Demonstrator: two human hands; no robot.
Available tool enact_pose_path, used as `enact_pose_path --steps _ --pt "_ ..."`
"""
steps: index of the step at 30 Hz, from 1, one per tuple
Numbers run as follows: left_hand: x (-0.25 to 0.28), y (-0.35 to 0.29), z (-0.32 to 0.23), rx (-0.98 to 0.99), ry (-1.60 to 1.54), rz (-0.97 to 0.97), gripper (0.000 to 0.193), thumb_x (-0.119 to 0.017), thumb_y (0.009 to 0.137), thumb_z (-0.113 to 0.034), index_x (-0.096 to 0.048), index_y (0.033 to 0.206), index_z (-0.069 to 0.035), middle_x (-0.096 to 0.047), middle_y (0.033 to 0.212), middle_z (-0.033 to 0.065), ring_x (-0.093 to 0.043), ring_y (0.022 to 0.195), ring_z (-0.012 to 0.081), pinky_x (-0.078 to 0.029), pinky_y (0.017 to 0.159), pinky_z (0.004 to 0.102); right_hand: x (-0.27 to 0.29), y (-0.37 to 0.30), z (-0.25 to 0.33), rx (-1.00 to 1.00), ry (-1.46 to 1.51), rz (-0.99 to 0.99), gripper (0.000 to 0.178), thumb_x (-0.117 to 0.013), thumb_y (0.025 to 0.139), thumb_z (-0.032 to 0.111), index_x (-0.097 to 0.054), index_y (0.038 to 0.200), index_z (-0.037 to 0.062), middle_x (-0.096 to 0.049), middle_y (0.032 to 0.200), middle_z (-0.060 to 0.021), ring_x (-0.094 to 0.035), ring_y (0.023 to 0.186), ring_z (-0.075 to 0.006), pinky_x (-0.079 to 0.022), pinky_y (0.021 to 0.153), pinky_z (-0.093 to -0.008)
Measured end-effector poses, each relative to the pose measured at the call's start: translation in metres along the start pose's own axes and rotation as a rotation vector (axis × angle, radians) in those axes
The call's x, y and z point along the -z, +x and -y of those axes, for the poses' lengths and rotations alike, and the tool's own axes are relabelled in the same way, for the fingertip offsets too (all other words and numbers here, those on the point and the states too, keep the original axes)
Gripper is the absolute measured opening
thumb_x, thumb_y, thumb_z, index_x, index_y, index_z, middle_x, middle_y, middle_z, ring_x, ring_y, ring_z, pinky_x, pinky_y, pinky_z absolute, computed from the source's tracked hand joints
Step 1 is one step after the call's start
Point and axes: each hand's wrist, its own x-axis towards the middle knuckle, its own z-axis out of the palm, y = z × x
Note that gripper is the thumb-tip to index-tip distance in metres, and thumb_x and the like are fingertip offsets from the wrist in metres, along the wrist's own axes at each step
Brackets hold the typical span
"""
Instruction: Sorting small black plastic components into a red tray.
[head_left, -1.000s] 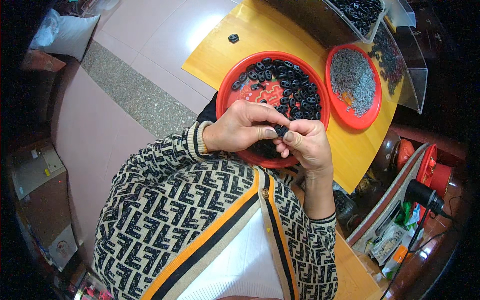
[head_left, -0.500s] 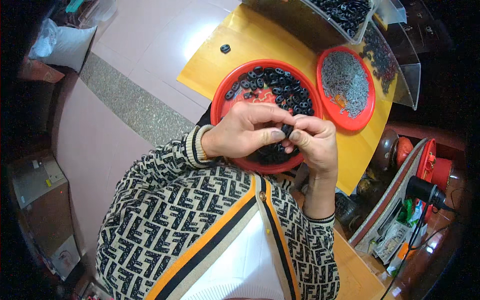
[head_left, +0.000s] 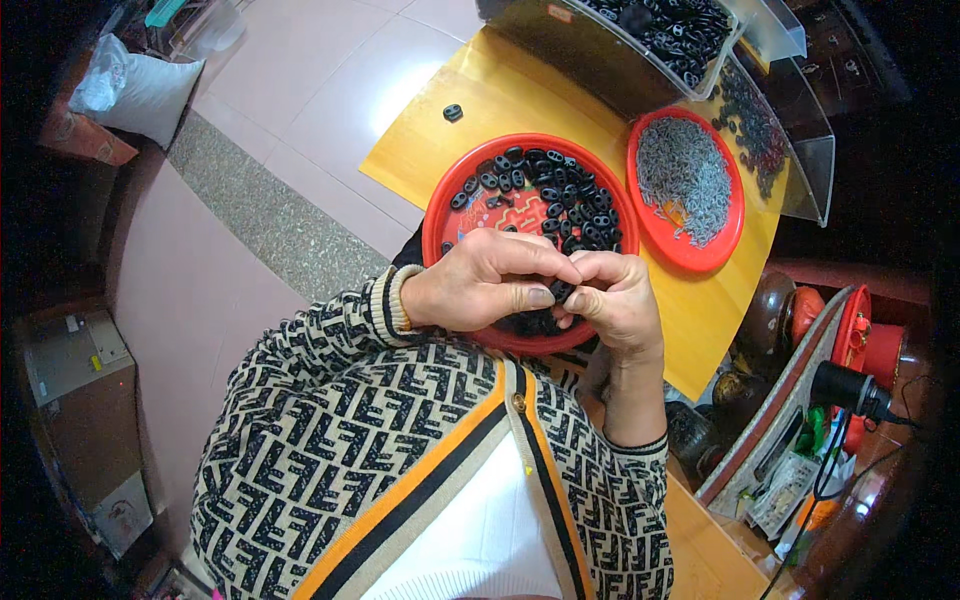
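Observation:
Above a round red tray (head_left: 433, 215), my two hands meet at the fingertips. Pinched between them is a small black cord lock (head_left: 561, 291), mostly covered by the fingers. My left hand (head_left: 475, 282) grips it from the left with thumb and forefinger. From the other side, my right hand (head_left: 625, 305) closes thumb and fingers on the same piece. Many black two-holed cord locks (head_left: 575, 205) lie in the tray, heaped toward its right side. To the right, a red plate (head_left: 712, 260) bears a pile of small grey metal pieces that look like springs (head_left: 685, 180).
A yellow board (head_left: 400, 145) lies under the tray and plate, with one loose cord lock (head_left: 453, 113) at its far left. A clear plastic bin (head_left: 590, 62) of black parts stands behind. Small dark pieces (head_left: 755, 135) lie right of the plate. Jars (head_left: 770, 310) stand lower right.
Both hands have shifted slightly left and down, still pinching the cord lock together. The whole view has moved a little.

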Motion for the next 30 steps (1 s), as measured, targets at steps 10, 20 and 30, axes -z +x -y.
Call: enact_pose_path --steps 10,20,30 --pt "0.009 0.008 0.012 0.011 -0.029 0.045 0.022 -0.056 0.076 0.0 -0.057 0.099 0.003 -0.058 0.087 0.0104 -0.056 0.083 0.0175 -0.044 0.075 0.0281 0.004 0.008 0.006 -0.051 -0.047 -0.042 0.01 -0.066 0.07 0.003 -0.061 0.077 -0.0039 -0.059 0.068 -0.006 -0.056 0.056 -0.0116 -0.046 0.05 -0.0214" --pt "0.007 -0.002 0.007 -0.059 0.035 -0.02 0.026 -0.054 0.08 -0.007 -0.055 0.106 -0.001 -0.055 0.09 0.011 -0.053 0.087 0.022 -0.041 0.077 0.0315 -0.011 0.006 -0.001 0.024 -0.059 -0.142 0.014 -0.063 0.071 0.004 -0.06 0.08 -0.0068 -0.059 0.069 -0.0089 -0.056 0.055 -0.0144 -0.046 0.05 -0.0235" --pt "0.006 -0.003 0.001 -0.17 0.196 -0.094 0.026 -0.054 0.081 -0.002 -0.055 0.106 -0.002 -0.044 0.082 0.0088 -0.049 0.081 0.0203 -0.039 0.072 0.0288 -0.014 0.012 -0.006 0.052 0.073 -0.052 0.042 -0.067 0.075 0.024 -0.056 0.1 -0.0076 -0.06 0.075 -0.0103 -0.056 0.055 -0.0136 -0.047 0.048 -0.0217"
